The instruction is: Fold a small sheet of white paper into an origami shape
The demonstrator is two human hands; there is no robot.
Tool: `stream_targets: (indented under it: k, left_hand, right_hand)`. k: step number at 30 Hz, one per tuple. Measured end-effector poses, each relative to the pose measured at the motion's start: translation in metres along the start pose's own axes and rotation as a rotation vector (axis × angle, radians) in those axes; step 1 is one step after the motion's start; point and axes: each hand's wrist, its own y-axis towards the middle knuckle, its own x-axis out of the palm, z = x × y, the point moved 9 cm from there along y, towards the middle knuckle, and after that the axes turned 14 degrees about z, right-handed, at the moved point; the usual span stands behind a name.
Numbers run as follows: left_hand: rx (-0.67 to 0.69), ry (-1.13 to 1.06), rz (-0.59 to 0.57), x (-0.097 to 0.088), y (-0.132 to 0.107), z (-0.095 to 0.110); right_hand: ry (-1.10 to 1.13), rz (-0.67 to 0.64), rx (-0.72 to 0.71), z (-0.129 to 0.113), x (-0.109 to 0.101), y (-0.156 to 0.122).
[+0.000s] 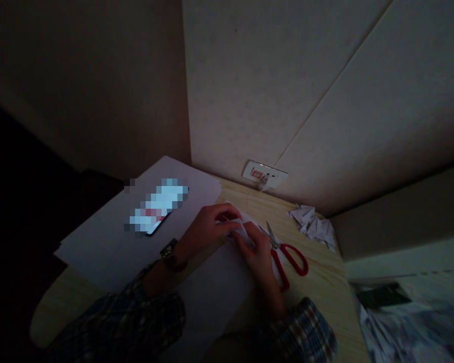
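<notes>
Both hands meet over the table around a small folded piece of white paper (244, 232). My left hand (208, 226), with a dark watch (169, 252) at its wrist, pinches the paper from the left. From the right, the fingers of my right hand (258, 249) are closed on the same piece, hiding part of it. Beside my right hand lie scissors (295, 258) with red handles, their blades slightly apart. White sheets (212, 290) lie on the table beneath my hands.
A lit phone (161, 205) rests on a stack of white paper (109, 237) at left. Folded paper pieces (313, 225) sit at the wooden table's (327, 287) back right. A wall socket (264, 175) holds a plug. Beyond the right edge lies patterned cloth (419, 333).
</notes>
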Motion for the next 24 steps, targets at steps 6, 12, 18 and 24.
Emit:
stream_targets:
  k: [6,12,18,24]
  left_hand:
    - [-0.023,0.012,0.069,-0.009,0.005,-0.003]
    - [-0.03,0.011,0.115,-0.014,0.005,-0.004]
    - [-0.072,-0.015,0.092,-0.012,0.007,-0.01]
    - [-0.075,-0.098,0.018,-0.005,0.008,-0.013]
  right_hand:
    - [0.015,0.032,0.072,0.003,-0.004,0.001]
    - [0.033,0.03,0.142,0.005,-0.005,0.002]
    - [0.076,0.05,0.178,0.006,-0.007,0.002]
    - [0.079,0.113,0.227,0.011,-0.013,0.0]
